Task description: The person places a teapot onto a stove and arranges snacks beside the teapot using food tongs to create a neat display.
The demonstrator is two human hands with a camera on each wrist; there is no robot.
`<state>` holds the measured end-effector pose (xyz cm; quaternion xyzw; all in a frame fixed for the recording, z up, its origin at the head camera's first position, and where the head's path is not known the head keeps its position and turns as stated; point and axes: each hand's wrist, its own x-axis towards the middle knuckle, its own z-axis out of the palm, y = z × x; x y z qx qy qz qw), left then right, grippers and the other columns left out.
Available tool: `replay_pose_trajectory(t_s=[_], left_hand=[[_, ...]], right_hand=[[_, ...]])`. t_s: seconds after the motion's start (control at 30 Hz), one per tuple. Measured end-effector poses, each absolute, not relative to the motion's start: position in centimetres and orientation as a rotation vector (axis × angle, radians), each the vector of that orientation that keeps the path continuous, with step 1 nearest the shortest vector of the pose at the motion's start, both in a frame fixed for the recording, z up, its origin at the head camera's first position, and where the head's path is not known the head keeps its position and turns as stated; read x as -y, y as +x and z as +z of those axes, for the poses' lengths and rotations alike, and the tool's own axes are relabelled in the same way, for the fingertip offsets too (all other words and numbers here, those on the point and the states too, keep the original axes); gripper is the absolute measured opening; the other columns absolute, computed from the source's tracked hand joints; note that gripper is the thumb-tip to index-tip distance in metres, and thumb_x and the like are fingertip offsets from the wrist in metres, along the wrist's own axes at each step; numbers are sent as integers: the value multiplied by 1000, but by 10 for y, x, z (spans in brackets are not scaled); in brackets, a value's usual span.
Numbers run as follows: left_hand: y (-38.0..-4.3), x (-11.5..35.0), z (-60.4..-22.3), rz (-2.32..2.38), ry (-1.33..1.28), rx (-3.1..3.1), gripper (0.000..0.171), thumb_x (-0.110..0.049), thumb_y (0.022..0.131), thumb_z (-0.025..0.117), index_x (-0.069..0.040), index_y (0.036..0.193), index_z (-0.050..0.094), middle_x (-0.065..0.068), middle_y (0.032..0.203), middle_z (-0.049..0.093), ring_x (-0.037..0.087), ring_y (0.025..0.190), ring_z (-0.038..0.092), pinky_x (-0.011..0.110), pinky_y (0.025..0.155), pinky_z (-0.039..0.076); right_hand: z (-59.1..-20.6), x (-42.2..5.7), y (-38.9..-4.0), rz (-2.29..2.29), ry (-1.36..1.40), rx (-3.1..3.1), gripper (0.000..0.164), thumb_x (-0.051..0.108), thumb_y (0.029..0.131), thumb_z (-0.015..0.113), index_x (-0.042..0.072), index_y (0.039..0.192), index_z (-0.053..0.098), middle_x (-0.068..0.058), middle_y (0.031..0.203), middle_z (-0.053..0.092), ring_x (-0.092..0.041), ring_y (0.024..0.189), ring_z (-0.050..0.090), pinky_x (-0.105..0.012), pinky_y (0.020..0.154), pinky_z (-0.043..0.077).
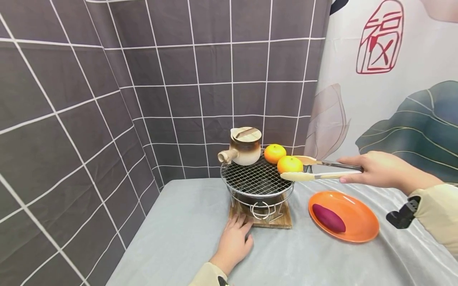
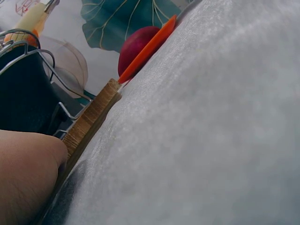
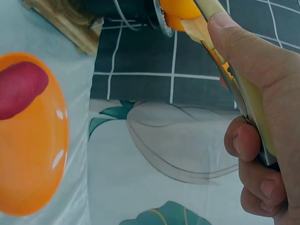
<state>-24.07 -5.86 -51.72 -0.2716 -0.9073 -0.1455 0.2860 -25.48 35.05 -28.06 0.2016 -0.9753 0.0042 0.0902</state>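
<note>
My right hand (image 1: 388, 170) grips a pair of tongs (image 1: 338, 174) with pale tips. Between the tips sits a mandarin (image 1: 290, 165), over the right edge of a round wire grill rack (image 1: 255, 178). Another mandarin (image 1: 274, 153) lies on the rack just behind it. Left of the fruit, a small clay pot (image 1: 249, 153) with a wooden lid and side handle stands on the rack. My left hand (image 1: 234, 242) rests with extended fingers on the front left corner of the wooden board (image 1: 282, 221) under the stove; its thumb side (image 2: 28, 173) shows against the board's edge.
Right of the stove, an orange plate (image 1: 361, 222) holds a purple sweet potato (image 1: 329, 218). A grey cloth (image 1: 179, 230) covers the table. Dark tiled sheeting (image 1: 214, 63) stands behind and to the left, with a printed white curtain (image 1: 340, 59) at the right.
</note>
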Motion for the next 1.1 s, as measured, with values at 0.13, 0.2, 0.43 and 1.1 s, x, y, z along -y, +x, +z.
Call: replay_pose_trajectory(t_s=[0.13,0.2,0.43,1.1], left_hand=[[-241,59,-518,-383,-728,2411,41,-18,80,70,-11,120,74,13,129,67,39,122,60,53,101,49],[-242,59,-519,-382,-729,2407,41,-18,80,70,-11,120,74,13,129,67,39,122,60,53,101,49],[-244,58,-523,-374,-730,2391,41,-19,80,69,-11,120,75,13,129,67,39,122,61,53,102,48],[-242,58,-519,-394,-715,2457,41,-20,82,68,-12,122,74,13,132,66,39,124,59,52,104,47]], right_hand=[[-280,-344,-254,10,620,2908,75,64,82,71,12,137,65,16,61,51,-3,62,52,-33,61,50],[-280,-341,-252,10,627,2905,75,64,82,71,14,137,65,16,58,49,-3,59,50,-31,59,47],[-279,-336,-252,4,645,2902,76,65,81,71,14,137,65,15,56,47,-3,54,45,-28,55,42],[-283,-328,-255,-11,655,2904,79,68,81,69,13,136,65,15,62,54,-4,57,49,-29,55,45]])
